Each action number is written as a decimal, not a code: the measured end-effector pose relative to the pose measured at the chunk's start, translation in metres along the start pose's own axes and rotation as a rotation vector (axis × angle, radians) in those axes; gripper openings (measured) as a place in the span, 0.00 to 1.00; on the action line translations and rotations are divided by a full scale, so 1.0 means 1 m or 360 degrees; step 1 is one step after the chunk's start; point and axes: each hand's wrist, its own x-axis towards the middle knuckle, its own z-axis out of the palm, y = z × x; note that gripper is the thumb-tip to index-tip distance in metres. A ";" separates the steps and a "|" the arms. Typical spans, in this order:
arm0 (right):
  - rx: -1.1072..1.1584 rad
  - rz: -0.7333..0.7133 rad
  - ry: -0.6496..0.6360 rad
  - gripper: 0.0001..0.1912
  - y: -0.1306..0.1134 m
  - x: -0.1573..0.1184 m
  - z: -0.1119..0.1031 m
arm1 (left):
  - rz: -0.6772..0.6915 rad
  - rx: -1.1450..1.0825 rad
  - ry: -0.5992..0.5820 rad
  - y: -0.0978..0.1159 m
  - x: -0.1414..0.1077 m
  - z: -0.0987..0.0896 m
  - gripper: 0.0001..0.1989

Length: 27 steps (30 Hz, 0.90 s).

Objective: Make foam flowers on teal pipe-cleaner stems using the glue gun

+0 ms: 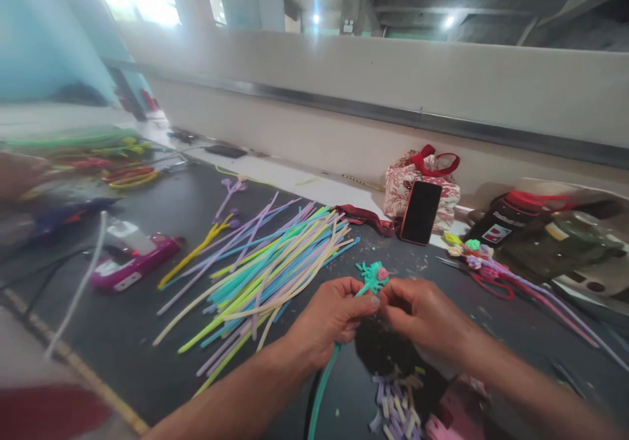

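My left hand (337, 315) is closed around the thin teal stem (322, 387) of a flower, just under its head. The teal flower head (372, 276) has several curled, finger-like petals and a small pink rose-like piece (382, 274) at its centre. Against the right side of the head, my right hand (422, 306) pinches with thumb and fingers, which hide the exact spot they grip. Below the hands lies a pile of short cut pieces (397, 404) in purple and cream. To the left spreads a loose bundle of long coloured strips (268, 276).
A purple glue gun (135, 263) lies left, near a yellow branched stem (199, 247). Behind stand a phone (420, 212), a patterned bag (398, 184) and a dark bottle (511, 220). Finished small flowers (474, 253) lie right. Another person's hand (22, 175) is at far left.
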 end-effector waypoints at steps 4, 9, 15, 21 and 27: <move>0.0106 0.0034 0.0125 0.06 -0.005 -0.003 0.002 | 0.0021 0.0042 0.0042 0.000 0.000 0.000 0.15; 0.0869 0.0375 0.0065 0.07 -0.001 -0.004 0.012 | 0.0097 -0.0061 0.0074 0.000 -0.001 -0.001 0.15; 0.1179 0.0402 0.0134 0.09 -0.001 -0.004 0.017 | 0.0100 -0.0133 0.0030 0.000 -0.001 -0.002 0.17; 0.1552 0.0424 0.0024 0.08 -0.004 -0.006 0.013 | 0.0114 -0.0164 -0.0075 0.000 -0.003 -0.001 0.17; 0.1800 0.0410 -0.0169 0.10 0.002 -0.006 0.012 | 0.0052 -0.0120 -0.0190 0.000 -0.004 -0.002 0.16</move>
